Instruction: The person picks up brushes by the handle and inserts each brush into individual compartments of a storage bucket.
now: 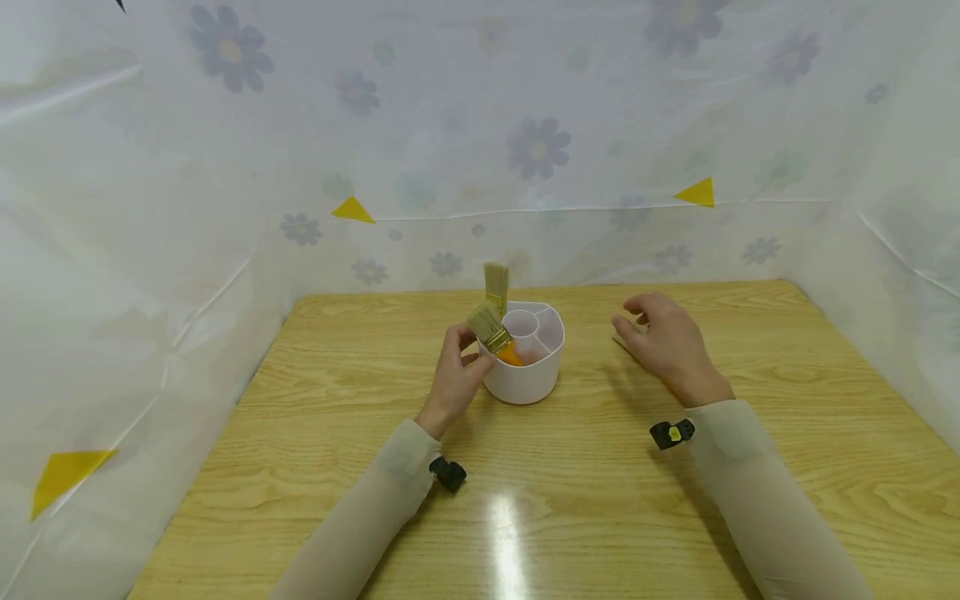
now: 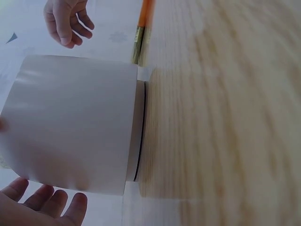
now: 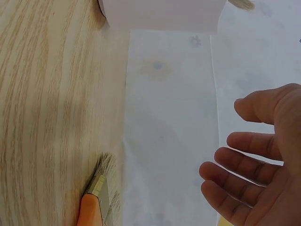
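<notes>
Here the wooden table (image 1: 315, 417) spreads under both forearms, which reach in from the near edge in pale sleeves. At its middle stands a white divided cup (image 1: 525, 379), with one brush (image 1: 496, 287) upright in its far-left compartment, bristles up. The left hand (image 1: 456, 375) sits just left of the cup, wrist low, fingers raised and curled around a second, orange-handled brush (image 1: 495, 333), which leans with its bristles up and to the left and its handle end down inside the cup's near-left compartment. The right hand (image 1: 663, 342) hovers well to the right of the cup, palm down, fingers loosely bent and relaxed, gripping nothing. Just beneath and beside it a third brush (image 3: 96, 202) lies flat on the table, orange handle and pale bristles showing in the right wrist view, apart from the fingers (image 3: 235, 167).
</notes>
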### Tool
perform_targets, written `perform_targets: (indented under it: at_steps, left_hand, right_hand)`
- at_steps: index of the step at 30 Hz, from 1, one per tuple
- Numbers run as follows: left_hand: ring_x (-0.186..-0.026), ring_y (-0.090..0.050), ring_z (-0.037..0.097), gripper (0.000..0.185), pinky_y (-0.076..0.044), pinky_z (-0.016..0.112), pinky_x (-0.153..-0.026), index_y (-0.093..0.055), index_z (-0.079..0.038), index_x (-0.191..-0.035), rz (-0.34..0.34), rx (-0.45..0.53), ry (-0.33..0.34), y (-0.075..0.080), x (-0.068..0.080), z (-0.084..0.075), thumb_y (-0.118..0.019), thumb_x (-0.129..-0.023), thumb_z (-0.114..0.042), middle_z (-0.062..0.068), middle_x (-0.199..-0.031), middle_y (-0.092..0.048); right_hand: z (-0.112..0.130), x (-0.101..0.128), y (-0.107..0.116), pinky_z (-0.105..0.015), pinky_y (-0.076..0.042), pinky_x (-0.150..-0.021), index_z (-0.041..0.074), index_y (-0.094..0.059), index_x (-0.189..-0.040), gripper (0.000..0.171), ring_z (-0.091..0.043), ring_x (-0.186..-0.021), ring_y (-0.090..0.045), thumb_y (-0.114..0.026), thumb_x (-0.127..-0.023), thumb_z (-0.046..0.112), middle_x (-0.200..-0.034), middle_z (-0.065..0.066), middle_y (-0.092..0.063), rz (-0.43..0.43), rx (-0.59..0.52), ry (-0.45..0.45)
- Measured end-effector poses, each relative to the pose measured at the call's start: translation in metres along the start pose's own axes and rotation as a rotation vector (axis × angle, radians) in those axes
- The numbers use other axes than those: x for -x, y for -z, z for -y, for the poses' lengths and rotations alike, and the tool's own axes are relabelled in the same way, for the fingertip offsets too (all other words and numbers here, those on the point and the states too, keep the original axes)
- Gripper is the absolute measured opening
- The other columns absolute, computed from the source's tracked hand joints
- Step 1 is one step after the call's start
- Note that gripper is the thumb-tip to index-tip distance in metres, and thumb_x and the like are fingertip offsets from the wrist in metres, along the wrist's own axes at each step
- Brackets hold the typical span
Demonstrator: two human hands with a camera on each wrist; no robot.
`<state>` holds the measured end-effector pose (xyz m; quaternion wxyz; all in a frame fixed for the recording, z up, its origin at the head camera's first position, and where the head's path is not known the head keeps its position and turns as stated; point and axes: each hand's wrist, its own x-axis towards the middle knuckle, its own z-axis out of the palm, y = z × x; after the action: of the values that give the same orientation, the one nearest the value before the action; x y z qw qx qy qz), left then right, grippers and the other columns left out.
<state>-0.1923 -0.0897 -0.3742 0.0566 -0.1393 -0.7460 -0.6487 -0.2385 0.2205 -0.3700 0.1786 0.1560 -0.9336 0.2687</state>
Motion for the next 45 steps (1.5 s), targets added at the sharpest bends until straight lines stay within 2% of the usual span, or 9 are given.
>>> perform_targets:
  at_steps: [14, 23, 35, 45]
  left_hand:
    - [-0.128, -0.037, 0.037, 0.044, -0.034, 0.055, -0.103, -0.038, 0.007, -0.128, -0.001, -0.003, -0.004, 0.001, 0.000, 0.001, -0.057, -0.088, 0.000, 0.024, -0.134, -0.039]
    - [-0.128, -0.038, 0.036, 0.047, -0.035, 0.054, -0.103, -0.038, 0.006, -0.129, 0.007, -0.017, -0.009, 0.001, 0.000, 0.001, -0.060, -0.088, 0.000, 0.023, -0.135, -0.039]
    - [-0.130, -0.037, 0.035, 0.052, -0.032, 0.056, -0.104, -0.037, 0.003, -0.132, 0.051, -0.007, -0.018, 0.004, 0.001, 0.001, -0.064, -0.088, -0.004, 0.021, -0.134, -0.040]
    - [-0.129, -0.038, 0.036, 0.051, -0.033, 0.056, -0.104, -0.037, 0.003, -0.131, 0.053, -0.025, -0.017, 0.004, 0.001, 0.002, -0.063, -0.089, -0.005, 0.022, -0.134, -0.041]
  right_hand:
    - [-0.008, 0.001, 0.006, -0.053, -0.047, -0.077, -0.003, -0.059, -0.119, 0.046, -0.036, -0.095, -0.058, -0.052, -0.097, 0.037, -0.114, -0.022, -0.058, 0.084, 0.026, -0.057]
    - [-0.006, 0.002, 0.011, -0.057, -0.045, -0.081, -0.005, -0.053, -0.128, 0.054, -0.040, -0.101, -0.056, -0.049, -0.098, 0.040, -0.120, -0.026, -0.056, 0.188, 0.036, -0.133]
    - [-0.010, 0.001, 0.012, -0.056, -0.045, -0.080, -0.002, -0.053, -0.128, 0.050, -0.039, -0.101, -0.056, -0.057, -0.095, 0.036, -0.120, -0.025, -0.055, 0.266, 0.076, -0.167]
    - [-0.015, 0.000, 0.011, -0.056, -0.046, -0.078, -0.002, -0.052, -0.129, 0.051, -0.041, -0.102, -0.055, -0.059, -0.093, 0.033, -0.119, -0.025, -0.056, 0.334, 0.106, -0.209]
